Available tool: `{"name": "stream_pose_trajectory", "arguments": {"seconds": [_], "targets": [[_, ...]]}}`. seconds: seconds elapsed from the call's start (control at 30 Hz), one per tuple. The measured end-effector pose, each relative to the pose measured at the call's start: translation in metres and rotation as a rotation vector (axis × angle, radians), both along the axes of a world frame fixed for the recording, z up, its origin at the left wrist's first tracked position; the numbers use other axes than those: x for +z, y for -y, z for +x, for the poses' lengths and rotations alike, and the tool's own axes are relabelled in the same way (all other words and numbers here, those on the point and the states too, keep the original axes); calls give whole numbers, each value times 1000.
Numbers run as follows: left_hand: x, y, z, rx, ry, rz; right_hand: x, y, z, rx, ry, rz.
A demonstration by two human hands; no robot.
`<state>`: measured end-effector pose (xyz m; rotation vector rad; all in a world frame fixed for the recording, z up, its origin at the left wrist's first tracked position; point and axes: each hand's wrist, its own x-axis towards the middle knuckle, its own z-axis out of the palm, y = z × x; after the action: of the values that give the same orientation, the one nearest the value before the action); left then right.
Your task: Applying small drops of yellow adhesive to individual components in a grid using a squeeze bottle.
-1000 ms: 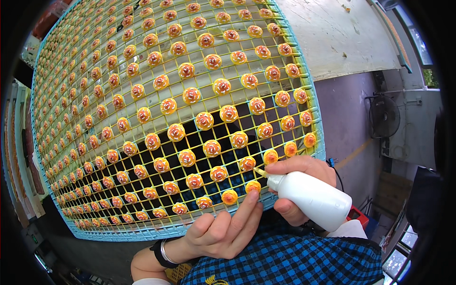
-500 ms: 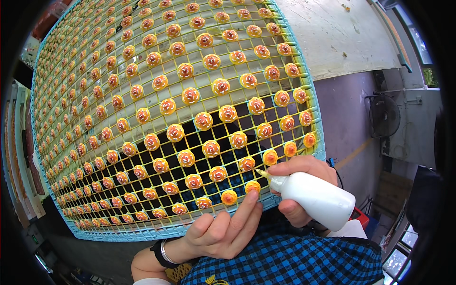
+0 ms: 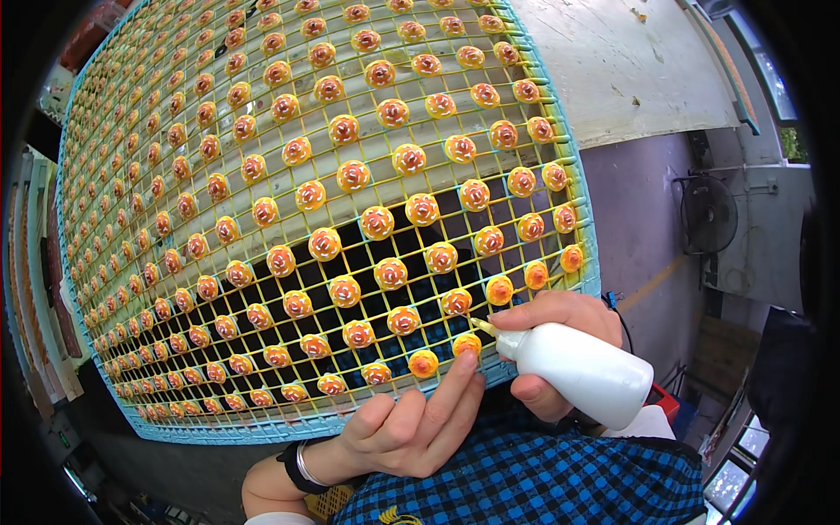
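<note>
Yellow wire mesh rack (image 3: 262, 114) with a turquoise frame fills most of the view, tilted, rows of small orange-yellow round pieces (image 3: 376, 223) sitting on the grid crossings. Behind its upper right corner a pale worn board (image 3: 630, 70); grey floor (image 3: 639, 227) and a standing fan (image 3: 707, 214) at right. Under the rack's lower half it is dark, nothing readable through the mesh. Far rows at the left edge blur into each other. Blue checked cloth (image 3: 542, 481) at the bottom edge, cut off. Left hand (image 3: 411, 429) loosely open, index fingertip pressed up against the orange piece (image 3: 466, 344) at the rack's near edge, close to the lower right corner; dark wristband (image 3: 293, 465) on that wrist. Right hand (image 3: 551, 350) wrapped closed around a white squeeze bottle (image 3: 582, 372), its nozzle tip touching that same piece.
</note>
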<state>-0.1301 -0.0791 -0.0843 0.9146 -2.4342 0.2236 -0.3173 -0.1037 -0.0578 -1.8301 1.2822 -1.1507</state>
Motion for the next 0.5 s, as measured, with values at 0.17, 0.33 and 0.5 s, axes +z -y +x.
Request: {"name": "stream_pose_trajectory", "arguments": {"seconds": [0.17,0.33,0.5], "targets": [[0,0,0,3,0,-4,-1,3,-1,23,-47,-80],[-1,0,-1,2,-8,-7,0,2,-1,21,-54,-73],[-1,0,0,8,6,-3,-1,-2,1,-12,27,18]]}}
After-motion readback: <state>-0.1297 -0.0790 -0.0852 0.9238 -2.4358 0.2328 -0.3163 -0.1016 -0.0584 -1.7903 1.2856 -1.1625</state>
